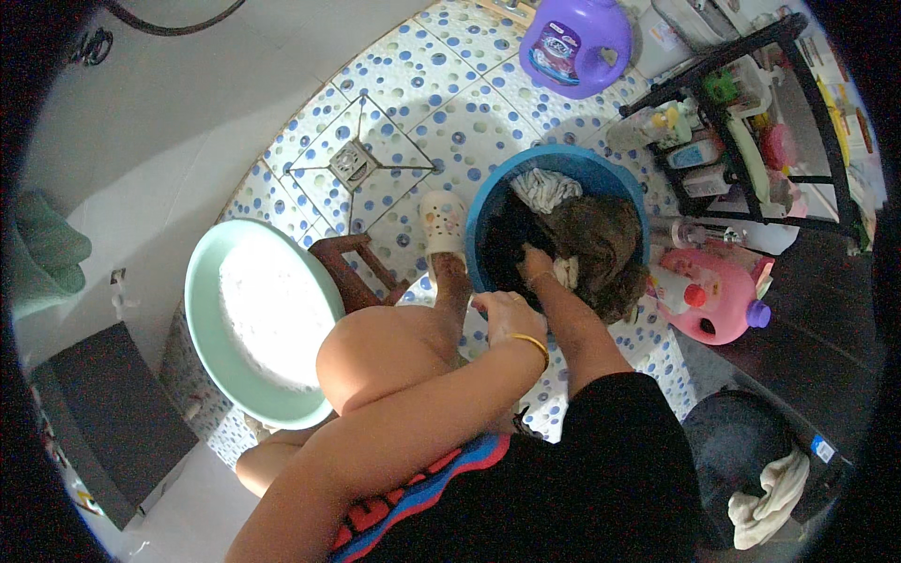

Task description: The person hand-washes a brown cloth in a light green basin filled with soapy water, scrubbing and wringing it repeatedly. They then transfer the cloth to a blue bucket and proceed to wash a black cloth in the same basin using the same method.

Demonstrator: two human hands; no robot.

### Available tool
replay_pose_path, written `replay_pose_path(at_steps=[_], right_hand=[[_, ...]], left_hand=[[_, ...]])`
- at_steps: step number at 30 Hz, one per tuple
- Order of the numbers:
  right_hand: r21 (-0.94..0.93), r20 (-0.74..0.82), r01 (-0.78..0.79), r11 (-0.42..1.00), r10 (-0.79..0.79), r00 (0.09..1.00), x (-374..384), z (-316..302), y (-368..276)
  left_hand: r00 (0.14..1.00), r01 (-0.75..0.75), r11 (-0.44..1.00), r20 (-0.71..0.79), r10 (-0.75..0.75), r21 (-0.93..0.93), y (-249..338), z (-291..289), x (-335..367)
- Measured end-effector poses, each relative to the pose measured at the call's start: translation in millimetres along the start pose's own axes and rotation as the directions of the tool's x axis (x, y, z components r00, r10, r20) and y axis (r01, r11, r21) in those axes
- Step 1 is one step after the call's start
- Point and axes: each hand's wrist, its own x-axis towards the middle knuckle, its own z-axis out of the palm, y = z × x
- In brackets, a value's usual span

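A round blue tub (481, 192) stands on the tiled floor in front of me, with laundry inside. It holds a black garment (504, 225), a brown garment (601, 235) and a striped white cloth (546, 190). My right hand (537, 265) reaches down into the tub, closed on the black garment, its fingertips hidden in the cloth. My left hand (505, 310), below a gold bangle (531, 347), is curled over the tub's near left rim.
A pale green basin (202, 324) full of white suds sits at left, beside a brown stool (352, 272). Purple (577, 47) and pink detergent jugs (718, 296) flank a black rack (835, 122) of bottles. A white cloth (770, 497) lies over a dark bucket (723, 441).
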Motion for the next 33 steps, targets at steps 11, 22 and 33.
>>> replay_pose_path(at_steps=[11,22,33], right_hand=[[0.907,-0.4,0.41,-0.099,0.107,0.91,-238,-164,42],[0.549,-0.748,0.207,-0.81,-0.365,0.554,-387,-342,-96],[0.617,-0.785,0.199,-0.762,-0.613,0.088,-467,-408,-121]], left_hand=[[0.984,-0.043,0.947,-0.177,-0.014,-0.318,8,-3,-2],[0.705,-0.489,0.574,-0.685,-0.184,-0.657,13,3,-2],[0.77,-0.443,0.465,-0.591,-0.241,-0.766,43,-70,-23]])
